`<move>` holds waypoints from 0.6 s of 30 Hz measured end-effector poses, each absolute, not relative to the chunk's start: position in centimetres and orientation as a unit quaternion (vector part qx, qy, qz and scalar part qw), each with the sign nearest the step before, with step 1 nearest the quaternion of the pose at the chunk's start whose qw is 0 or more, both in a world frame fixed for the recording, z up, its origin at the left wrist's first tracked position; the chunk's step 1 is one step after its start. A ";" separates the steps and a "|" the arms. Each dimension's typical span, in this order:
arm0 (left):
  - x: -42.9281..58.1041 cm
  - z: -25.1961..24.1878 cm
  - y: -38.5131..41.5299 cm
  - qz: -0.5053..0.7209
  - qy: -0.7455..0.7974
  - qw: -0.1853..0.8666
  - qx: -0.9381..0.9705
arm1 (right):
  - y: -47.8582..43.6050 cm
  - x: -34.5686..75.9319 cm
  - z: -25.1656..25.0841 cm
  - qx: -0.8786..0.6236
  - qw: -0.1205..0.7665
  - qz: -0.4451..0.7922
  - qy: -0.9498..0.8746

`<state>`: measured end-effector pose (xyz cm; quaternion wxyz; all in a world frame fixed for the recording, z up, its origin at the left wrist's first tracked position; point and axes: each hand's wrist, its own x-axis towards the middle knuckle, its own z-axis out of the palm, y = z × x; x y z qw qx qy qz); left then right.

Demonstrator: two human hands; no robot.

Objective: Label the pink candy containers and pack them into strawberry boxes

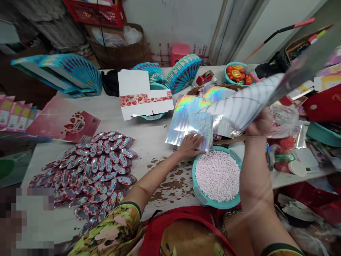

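My left hand (191, 145) lies flat with its fingers stretched over the lower edge of a shiny holographic sheet (183, 117). Raised at the right, my right hand (261, 122) is closed round a silver plastic sheet (247, 96), which is bent and blurred at its upper end. The white side of that sheet reaches down over the holographic ones. Just below my left hand stands a turquoise basin (196, 190) full of small pale pink pieces (217, 174). The fingertips of my right hand are partly hidden.
Many filled shiny packets (98, 167) lie in rows at left, beside a pink strawberry-print bag (66, 122). Behind are an opened white box (135, 89), fanned blue cards (183, 73) and a bowl of orange and red pieces (238, 74). Clutter covers the right side.
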<state>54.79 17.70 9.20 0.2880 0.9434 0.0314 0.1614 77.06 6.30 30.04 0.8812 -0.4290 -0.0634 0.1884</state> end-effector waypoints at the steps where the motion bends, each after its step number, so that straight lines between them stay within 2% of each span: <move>1: 54.6 9.0 18.0 0.157 0.034 0.314 0.936 | 7.4 76.4 28.9 -0.474 0.850 0.200 -0.110; 3: 54.2 8.5 18.6 0.129 0.063 0.358 0.922 | 9.1 75.4 25.9 -0.591 0.750 0.256 -0.149; 7: 53.1 7.0 19.1 0.071 0.129 0.396 0.906 | 10.1 75.0 19.7 -0.800 0.502 0.317 -0.087; 9: 51.8 6.2 19.5 0.066 0.160 0.427 0.887 | 9.9 75.4 17.7 -0.842 0.444 0.300 -0.058; 12: 49.5 4.9 21.3 0.107 0.262 0.446 0.849 | 9.4 76.0 16.4 -0.854 0.440 0.269 -0.063; 14: 48.4 4.1 23.2 0.147 0.386 0.468 0.782 | 9.0 76.2 16.3 -0.856 0.442 0.257 -0.073; 16: 48.4 3.6 25.1 0.159 0.487 0.524 0.681 | 8.4 76.4 16.6 -0.833 0.476 0.269 -0.086; 18: 49.6 3.2 26.4 0.139 0.517 0.606 0.588 | 7.7 76.7 17.6 -0.784 0.542 0.281 -0.109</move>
